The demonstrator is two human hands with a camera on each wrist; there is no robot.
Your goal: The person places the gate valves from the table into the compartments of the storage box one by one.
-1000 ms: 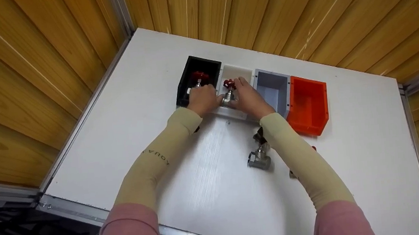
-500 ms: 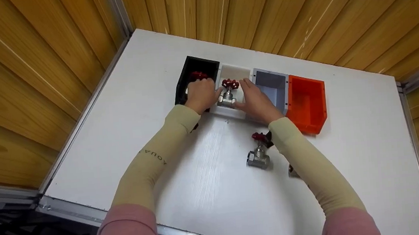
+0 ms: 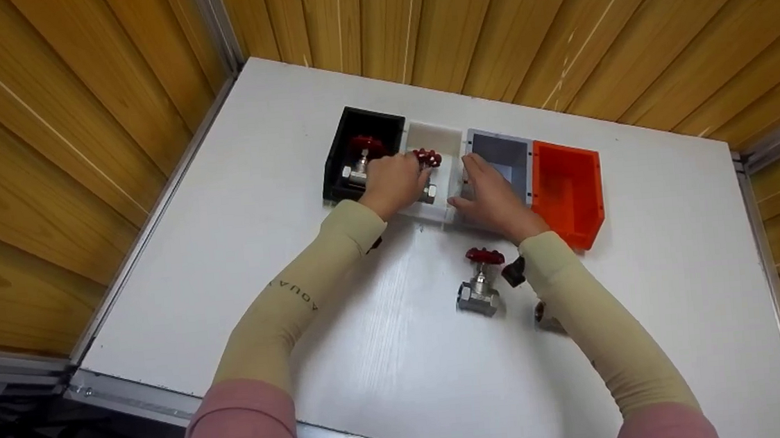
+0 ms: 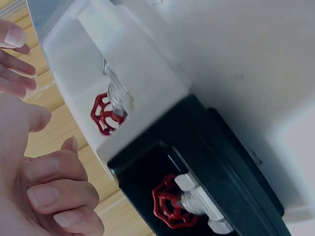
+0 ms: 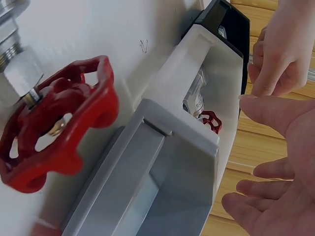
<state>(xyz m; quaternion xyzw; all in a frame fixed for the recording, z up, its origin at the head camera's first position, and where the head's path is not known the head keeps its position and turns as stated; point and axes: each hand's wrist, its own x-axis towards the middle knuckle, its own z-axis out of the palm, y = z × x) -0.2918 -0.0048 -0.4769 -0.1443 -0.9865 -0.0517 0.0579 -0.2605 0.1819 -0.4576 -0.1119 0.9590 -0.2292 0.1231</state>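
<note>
In the head view my left hand (image 3: 394,182) is over the white bin (image 3: 433,133), its fingers loosely curled. The left wrist view shows nothing between those fingers. A gate valve with a red handwheel (image 3: 429,157) sits in the white bin, partly hidden by this hand. Another red-wheeled valve (image 4: 192,202) lies in the black bin (image 3: 376,117). My right hand (image 3: 496,200), fingers extended and holding nothing, is above the grey-blue bin (image 3: 499,142). On the table in front of the bins stands a third valve (image 3: 480,297) with its red wheel up.
An orange bin (image 3: 569,194) ends the row on the right. Partly covered by my right forearm, a brass-coloured fitting (image 3: 542,313) shows on the white table (image 3: 226,260). Wood-patterned walls (image 3: 472,24) border the table behind and at the sides.
My right hand has moved right, away from the valve in the white bin, to over the grey-blue bin. My left hand has shifted slightly right, over that valve, uncovering more of the black bin's valve.
</note>
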